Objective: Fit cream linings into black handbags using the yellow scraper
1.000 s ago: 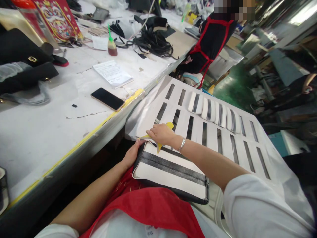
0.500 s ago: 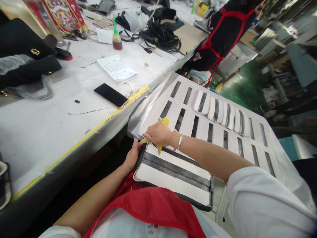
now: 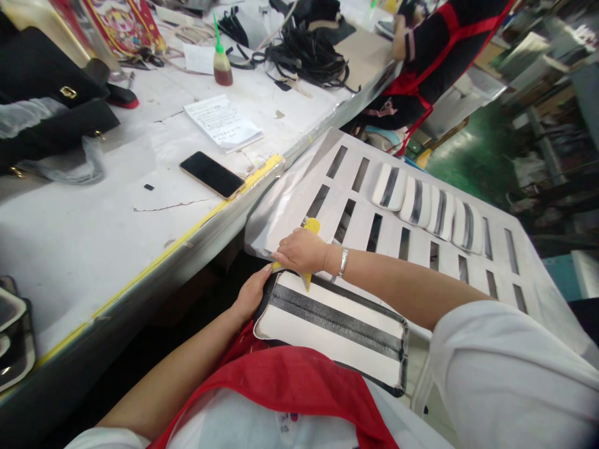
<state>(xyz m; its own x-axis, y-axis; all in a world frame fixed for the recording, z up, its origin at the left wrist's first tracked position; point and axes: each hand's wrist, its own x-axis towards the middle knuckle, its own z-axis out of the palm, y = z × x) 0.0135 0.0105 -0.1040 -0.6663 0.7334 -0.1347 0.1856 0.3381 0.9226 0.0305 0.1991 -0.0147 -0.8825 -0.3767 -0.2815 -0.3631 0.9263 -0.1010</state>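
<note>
A rectangular white piece (image 3: 327,348) with a broad black stripe and dark edges lies across my lap, its far-left corner nearest my hands. My left hand (image 3: 253,293) is closed round that corner, fingers partly hidden behind it. Over the far edge, my right hand (image 3: 304,251) is wrapped round a yellow tool (image 3: 312,226). One yellow end sticks out above the fist and a pointed end reaches down onto the white surface. Another yellow bit shows between the two hands. My palm covers the middle, so its exact kind cannot be made out.
A slotted white board (image 3: 360,215) slopes to the right, bearing several small striped pieces (image 3: 414,201). On the white table (image 3: 107,237) are a phone (image 3: 212,174), a notepad (image 3: 223,123), a green-tipped bottle (image 3: 223,67), black straps (image 3: 309,56) and black bags (image 3: 42,81). Another person's arm (image 3: 400,38) shows beyond.
Both hands keep their hold at the corner, with the right hand and yellow tool barely shifted. The view has moved slightly. The other person's arm now shows at the table's far end.
</note>
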